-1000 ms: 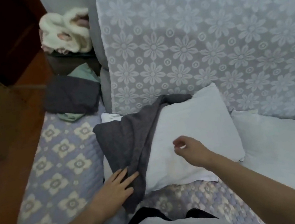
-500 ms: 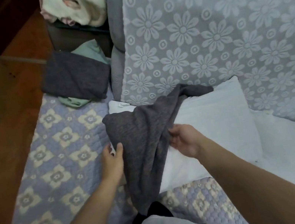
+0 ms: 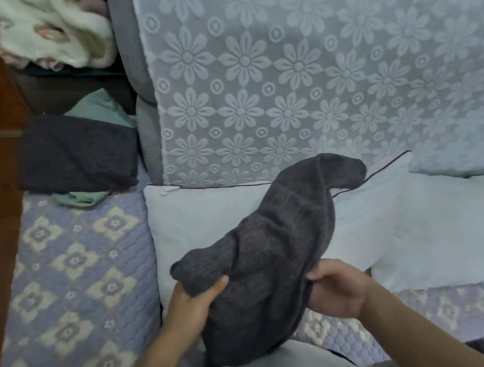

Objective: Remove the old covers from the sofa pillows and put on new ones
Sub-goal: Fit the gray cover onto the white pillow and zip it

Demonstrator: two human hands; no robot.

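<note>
On quilted sofa seat (image 3: 58, 278): bare white pillow (image 3: 201, 219), grey cover (image 3: 266, 262).

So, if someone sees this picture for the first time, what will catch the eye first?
First, the dark grey cover at the centre, held up by both hands: the left hand grips its left corner, the right hand its right edge. Under it lies a white pillow on the sofa seat, with another to its right. Behind them rises the pale flowered backrest.
</note>
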